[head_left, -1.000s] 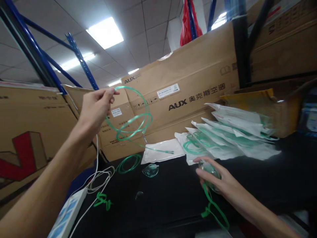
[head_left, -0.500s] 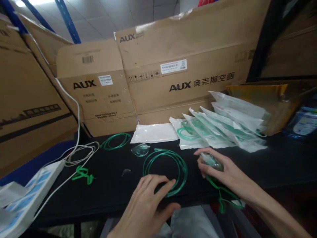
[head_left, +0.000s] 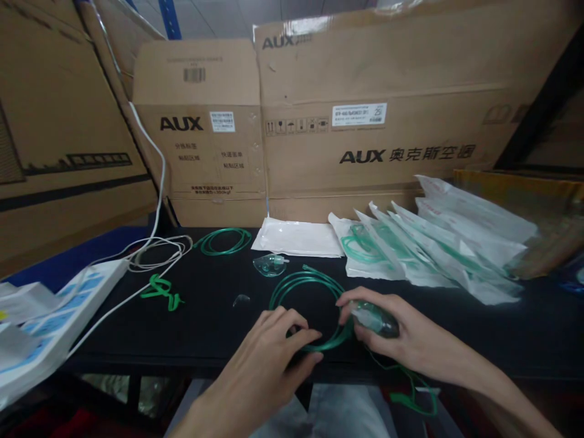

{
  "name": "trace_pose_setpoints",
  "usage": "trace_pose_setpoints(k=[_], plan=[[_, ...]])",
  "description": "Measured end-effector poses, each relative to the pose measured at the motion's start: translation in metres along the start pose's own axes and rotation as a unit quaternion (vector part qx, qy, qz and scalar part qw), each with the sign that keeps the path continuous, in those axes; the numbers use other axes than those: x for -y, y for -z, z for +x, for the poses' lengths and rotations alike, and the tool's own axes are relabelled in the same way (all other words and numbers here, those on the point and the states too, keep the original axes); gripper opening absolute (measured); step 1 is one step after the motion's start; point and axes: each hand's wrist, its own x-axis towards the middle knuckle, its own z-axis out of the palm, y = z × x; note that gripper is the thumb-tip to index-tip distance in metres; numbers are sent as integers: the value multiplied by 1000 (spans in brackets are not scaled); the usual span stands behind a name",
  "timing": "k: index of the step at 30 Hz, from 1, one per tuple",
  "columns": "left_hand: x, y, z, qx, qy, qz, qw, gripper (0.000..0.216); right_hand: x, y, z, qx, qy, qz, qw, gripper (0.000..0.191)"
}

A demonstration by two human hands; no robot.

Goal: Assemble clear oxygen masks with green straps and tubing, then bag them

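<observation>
A translucent green oxygen mask (head_left: 375,319) is gripped in my right hand (head_left: 401,331), beside the right edge of the coil. Its green elastic strap (head_left: 413,398) dangles past the front edge of the table. My left hand (head_left: 274,365) is over the near left part of a coiled green tube (head_left: 314,277), thumb and index finger apart with the tube passing between them. I cannot tell how firmly they touch it. Behind the coil lies a second clear green mask (head_left: 270,265). To the left are a small clear plastic piece (head_left: 241,299) and a loose green strap (head_left: 162,293).
Another green tube coil (head_left: 223,242) lies at the back left, near a white cable (head_left: 159,240) and a power strip (head_left: 77,304). A white packet (head_left: 296,237) and several sealed mask pouches (head_left: 429,255) line the back. Cardboard boxes (head_left: 310,170) stand behind.
My right hand has brought the mask leftward to the coil. My left thumb has moved closer to the index finger. The camera view has shifted, so the scene sits differently.
</observation>
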Motion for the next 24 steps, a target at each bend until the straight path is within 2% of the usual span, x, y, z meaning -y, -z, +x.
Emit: trace_pose_setpoints(k=[3, 5, 9, 14, 18, 21, 24], plan=[[-5, 0, 5, 2, -17, -1, 1000, 34, 7, 18, 19, -76, 36, -68, 994, 23], [-9, -2, 8, 1, -26, 4, 1000, 36, 4, 26, 39, -96, 39, -115, 988, 23], [-13, -8, 17, 13, -31, 34, 999, 32, -11, 19, 84, -62, 12, -211, 975, 32], [-13, -15, 29, 11, -24, 43, 999, 32, -19, -4, 119, -12, -9, -235, 972, 35], [-9, -8, 25, 15, -46, 29, 998, 32, -17, -9, 114, -2, -35, -237, 971, 36], [-6, 5, 13, 26, -76, -16, 997, 32, -20, -6, 90, 0, -57, -238, 970, 39], [-8, 13, 2, 35, -93, -58, 993, 47, -26, -5, 65, -11, -68, -229, 971, 37]])
